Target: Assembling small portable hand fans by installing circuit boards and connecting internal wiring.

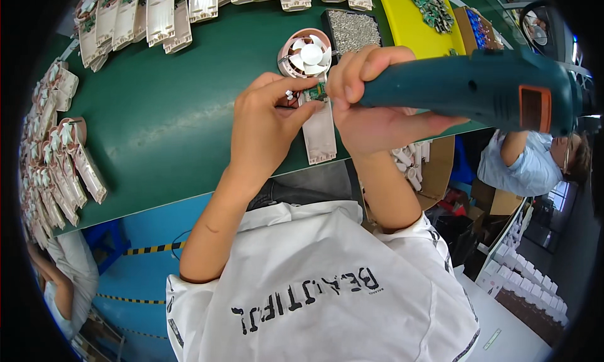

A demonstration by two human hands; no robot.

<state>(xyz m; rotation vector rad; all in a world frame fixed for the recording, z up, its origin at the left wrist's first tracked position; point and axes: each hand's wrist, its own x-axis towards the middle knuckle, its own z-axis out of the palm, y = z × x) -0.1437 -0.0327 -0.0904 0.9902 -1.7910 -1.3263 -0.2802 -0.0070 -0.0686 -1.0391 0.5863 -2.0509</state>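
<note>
In the open fan housing (pixel 321 139) on the tabletop (pixel 170 129), the white fan (pixel 309 54) is seated; the circuit board (pixel 316 93) is pinched by the left hand (pixel 264 120), the electric screwdriver (pixel 465 88) gripped by the right hand (pixel 371 120). Covering appears undone.

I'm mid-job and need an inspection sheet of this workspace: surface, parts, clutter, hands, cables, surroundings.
Surface: green tabletop.
Job's things: pale fan unit with white blades, lying face up; green circuit board in its handle; teal power tool, tip not visible.
Clutter: black tray of small metal parts; yellow tray bearing circuit boards; more fan housings along the left and far edges.
Hands: left hand has thumb and forefinger at the board, grip unclear; right hand holds the tool.
Cables: white connector beside the left fingers.
Surroundings: co-workers at left and right; blue floor with black-and-yellow stripes.
</note>
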